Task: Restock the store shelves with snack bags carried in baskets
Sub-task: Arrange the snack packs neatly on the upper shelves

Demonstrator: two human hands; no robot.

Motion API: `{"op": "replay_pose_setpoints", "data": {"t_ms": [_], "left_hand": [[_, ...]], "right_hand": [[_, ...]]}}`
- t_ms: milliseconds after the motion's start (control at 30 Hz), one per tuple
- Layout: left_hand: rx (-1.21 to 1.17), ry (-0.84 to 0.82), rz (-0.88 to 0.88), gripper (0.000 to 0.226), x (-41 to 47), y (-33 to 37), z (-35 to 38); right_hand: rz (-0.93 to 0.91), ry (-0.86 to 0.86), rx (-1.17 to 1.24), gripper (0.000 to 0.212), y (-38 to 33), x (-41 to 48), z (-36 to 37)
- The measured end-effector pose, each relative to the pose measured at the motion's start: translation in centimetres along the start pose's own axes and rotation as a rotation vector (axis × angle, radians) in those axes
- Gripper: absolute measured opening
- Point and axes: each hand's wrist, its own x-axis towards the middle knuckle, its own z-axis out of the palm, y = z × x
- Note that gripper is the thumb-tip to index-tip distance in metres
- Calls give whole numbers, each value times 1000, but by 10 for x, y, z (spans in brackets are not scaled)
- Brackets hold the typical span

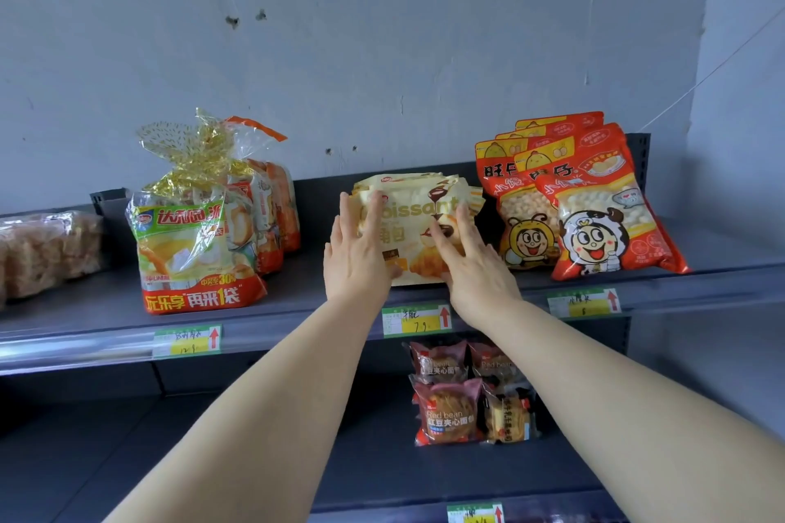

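Observation:
A stack of pale yellow croissant bags (418, 221) stands upright on the dark grey top shelf (106, 306), at its middle. My left hand (357, 255) lies flat against the front bag's left side, fingers spread. My right hand (471, 263) presses flat on the bag's right lower part, fingers apart. Neither hand closes around the bag. No basket is in view.
Left of the croissant bags stand green-and-red bread bags (199, 242) with gold-tied tops. Red snack bags (594, 204) lean at the right. A clear bag of pastries (46, 251) lies far left. Red bean buns (450, 412) sit on the lower shelf. Price tags (416, 321) line the shelf edge.

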Motion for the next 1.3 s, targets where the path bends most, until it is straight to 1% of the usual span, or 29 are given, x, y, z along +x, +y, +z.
{"op": "replay_pose_setpoints", "data": {"t_ms": [167,267,500,767,867,1000,1033,1067,1133,1200,1300], "left_hand": [[-58,23,6,119,-11,0,-3],[-42,23,-3,118,-18,0,-9],[-71,65,20,114,-25,5,-21],[-117,65,18,112,-31,8,-31],[-208,58,-53,103,-32,5,-31],[-447,16,-318,86,-28,4,-32],[-465,29,-354,82,-29,3,-32],[-461,56,-353,77,-31,3,-32],[-420,150,-258,62,-35,4,-32],[-370,223,-100,43,-38,10,-32],[-330,216,75,27,-40,31,-32]], "right_hand": [[1,53,-17,88,1,-6,-1],[17,73,-12,92,-2,-13,-4],[45,67,1,97,-9,-22,-16],[72,77,13,92,-13,-33,-19],[120,65,68,87,-14,-34,-19],[217,71,180,81,-15,-33,-21],[227,69,198,80,-15,-33,-20],[227,65,202,79,-14,-34,-20],[219,64,192,76,-10,-35,-20],[208,84,181,71,-4,-37,-23],[214,150,160,59,7,-40,-30]]}}
